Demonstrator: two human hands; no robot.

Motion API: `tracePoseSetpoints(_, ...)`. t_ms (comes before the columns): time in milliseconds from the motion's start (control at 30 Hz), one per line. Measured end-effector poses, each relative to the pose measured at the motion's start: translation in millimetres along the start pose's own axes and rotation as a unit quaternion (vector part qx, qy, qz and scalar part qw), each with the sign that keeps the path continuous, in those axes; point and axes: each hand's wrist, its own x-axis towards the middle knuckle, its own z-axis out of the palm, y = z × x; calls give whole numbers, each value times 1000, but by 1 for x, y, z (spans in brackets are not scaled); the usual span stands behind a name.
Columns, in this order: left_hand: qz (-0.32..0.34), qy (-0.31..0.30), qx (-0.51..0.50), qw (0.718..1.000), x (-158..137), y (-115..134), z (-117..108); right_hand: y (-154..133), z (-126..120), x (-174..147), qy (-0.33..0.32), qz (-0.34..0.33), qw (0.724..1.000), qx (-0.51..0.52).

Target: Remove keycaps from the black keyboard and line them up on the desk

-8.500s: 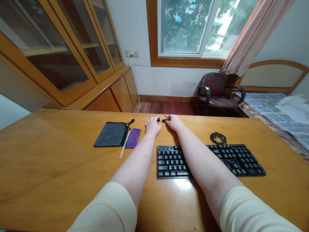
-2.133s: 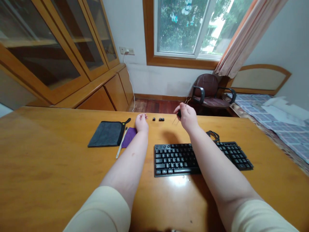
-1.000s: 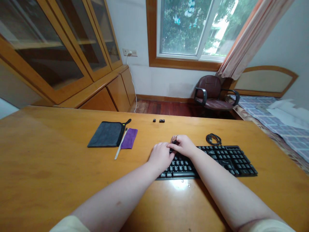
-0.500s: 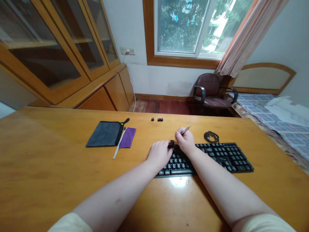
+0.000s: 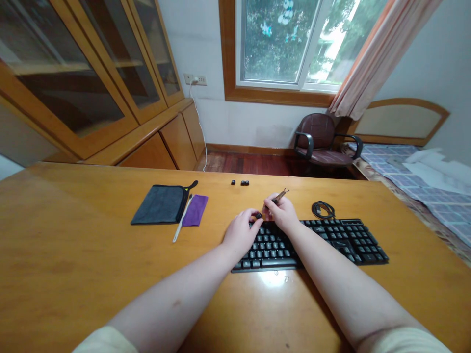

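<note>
A black keyboard (image 5: 270,246) lies on the wooden desk, partly covered by both hands and the right forearm. Over its upper left part, my left hand (image 5: 243,229) is closed, with a small black keycap (image 5: 258,215) between thumb and fingers. Beside it, my right hand (image 5: 282,214) grips a slim metal tool (image 5: 281,195) whose forked upper end sticks out above the fingers. The tool's lower end sits close to the keycap, mostly hidden by the fingers. Towards the far edge lie a single loose keycap (image 5: 233,182) and a pair of keycaps (image 5: 245,183) side by side.
On the left lie a dark grey cloth (image 5: 158,204), a purple cloth (image 5: 196,211) and a white toothbrush-like brush (image 5: 178,230). A coiled black cable (image 5: 323,210) rests behind the keyboard. Past the desk (image 5: 91,260) stand a brown armchair (image 5: 318,135) and a bed (image 5: 397,162).
My left hand has lifted slightly off the keyboard with the keycap and shifted left. The tool in my right hand has tilted more upright, its forked end now showing.
</note>
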Motion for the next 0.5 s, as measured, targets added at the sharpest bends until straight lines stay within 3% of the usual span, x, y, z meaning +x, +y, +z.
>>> tracePoseSetpoints(233, -1, -4, -52, 999, 2, -1, 2, 0, -4, 0, -16, -49, 995, -91)
tracePoseSetpoints(400, -13, 17, -97, 995, 3, -3, 2, 0, -3, 1, 18, 5, 998, -53)
tracePoseSetpoints(500, 25, -2, -68, 997, 3, -2, 0, 2, -2, 2, 32, 28, 998, -42)
